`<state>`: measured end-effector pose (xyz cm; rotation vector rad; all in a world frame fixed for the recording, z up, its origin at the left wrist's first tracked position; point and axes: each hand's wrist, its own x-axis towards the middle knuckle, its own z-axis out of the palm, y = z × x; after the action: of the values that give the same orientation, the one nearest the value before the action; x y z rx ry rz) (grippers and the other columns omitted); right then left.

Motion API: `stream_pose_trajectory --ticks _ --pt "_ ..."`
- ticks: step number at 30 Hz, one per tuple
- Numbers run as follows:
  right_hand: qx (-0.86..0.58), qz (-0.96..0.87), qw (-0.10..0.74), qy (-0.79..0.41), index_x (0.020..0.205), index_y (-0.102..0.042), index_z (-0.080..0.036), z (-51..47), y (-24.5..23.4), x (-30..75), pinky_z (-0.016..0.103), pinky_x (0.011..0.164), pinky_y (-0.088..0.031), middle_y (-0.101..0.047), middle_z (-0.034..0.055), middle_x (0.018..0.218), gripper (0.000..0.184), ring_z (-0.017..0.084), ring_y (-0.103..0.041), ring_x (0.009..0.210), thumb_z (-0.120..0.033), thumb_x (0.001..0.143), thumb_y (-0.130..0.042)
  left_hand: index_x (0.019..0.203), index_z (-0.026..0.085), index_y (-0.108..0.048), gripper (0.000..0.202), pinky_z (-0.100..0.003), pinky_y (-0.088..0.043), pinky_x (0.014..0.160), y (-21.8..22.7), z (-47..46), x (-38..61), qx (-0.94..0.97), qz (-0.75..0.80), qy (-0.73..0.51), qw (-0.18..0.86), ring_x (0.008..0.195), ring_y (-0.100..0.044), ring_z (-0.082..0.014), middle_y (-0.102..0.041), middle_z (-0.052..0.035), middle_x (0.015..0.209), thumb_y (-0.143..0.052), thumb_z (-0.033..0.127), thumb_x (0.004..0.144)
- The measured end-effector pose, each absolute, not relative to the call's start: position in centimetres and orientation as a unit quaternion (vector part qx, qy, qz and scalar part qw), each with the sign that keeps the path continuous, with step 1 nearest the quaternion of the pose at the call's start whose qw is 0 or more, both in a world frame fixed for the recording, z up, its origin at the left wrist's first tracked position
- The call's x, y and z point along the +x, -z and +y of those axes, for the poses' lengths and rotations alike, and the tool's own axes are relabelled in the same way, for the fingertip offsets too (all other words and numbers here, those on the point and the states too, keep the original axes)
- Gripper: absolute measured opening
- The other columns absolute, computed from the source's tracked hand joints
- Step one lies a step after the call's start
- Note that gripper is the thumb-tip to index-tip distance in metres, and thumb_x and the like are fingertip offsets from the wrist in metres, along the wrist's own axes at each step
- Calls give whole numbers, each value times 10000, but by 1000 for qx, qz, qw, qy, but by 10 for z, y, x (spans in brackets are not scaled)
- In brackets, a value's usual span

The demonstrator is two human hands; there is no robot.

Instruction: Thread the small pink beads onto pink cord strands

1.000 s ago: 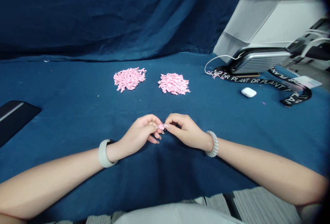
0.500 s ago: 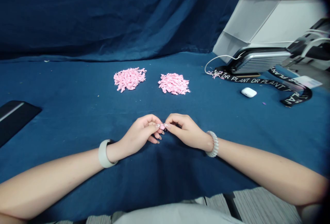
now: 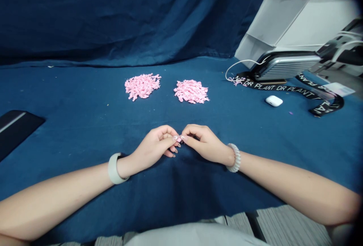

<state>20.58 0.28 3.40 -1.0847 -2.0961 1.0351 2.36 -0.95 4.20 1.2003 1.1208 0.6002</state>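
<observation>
My left hand (image 3: 157, 143) and my right hand (image 3: 205, 143) meet fingertip to fingertip above the blue cloth (image 3: 107, 129). Thumb and forefinger of each are pinched on one small pink piece (image 3: 179, 139), mostly covered by the fingertips, so its exact kind is hard to make out. The other left fingers are loosely curled below it. Beyond my hands lie two heaps of small pink pieces, a left heap (image 3: 142, 86) and a right heap (image 3: 191, 91). A pale band circles my left wrist, a coiled band my right.
At the right lie a white earbud case (image 3: 273, 101), a black lettered strap (image 3: 279, 87) and a ribbed silver device (image 3: 289, 67) with a white cable. A dark flat object (image 3: 21, 130) rests at the left edge. Blue fabric (image 3: 113, 15) hangs behind.
Both hands keep almost the same place. The left thumb tip has shifted slightly over the pink piece, and less of it shows.
</observation>
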Motion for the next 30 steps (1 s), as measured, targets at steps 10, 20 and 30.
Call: stream_pose_trajectory --ticks 10,20,30 --pt "-402 -778 283 -391 757 -590 -123 3 -34 206 176 673 -388 -592 10 762 192 57 -510 696 -242 841 -466 846 133 -509 329 -177 -512 538 -41 -9 26 518 501 -265 641 600 -576 -59 -576 -8 752 -577 434 731" --pt "-403 -775 291 -390 766 -590 -126 3 -31 206 181 673 -389 -587 12 768 223 59 -509 702 -285 849 -457 837 141 -513 223 -180 -513 552 -41 -9 24 505 487 -272 658 608 -575 -58 -568 0 742 -532 354 772" --pt "-403 -774 288 -394 764 -591 -130 3 -33 206 172 668 -384 -587 8 771 196 55 -506 702 -255 844 -462 850 136 -515 231 -187 -514 549 -41 -9 24 510 488 -270 654 608 -581 -66 -570 -6 746 -538 349 765"
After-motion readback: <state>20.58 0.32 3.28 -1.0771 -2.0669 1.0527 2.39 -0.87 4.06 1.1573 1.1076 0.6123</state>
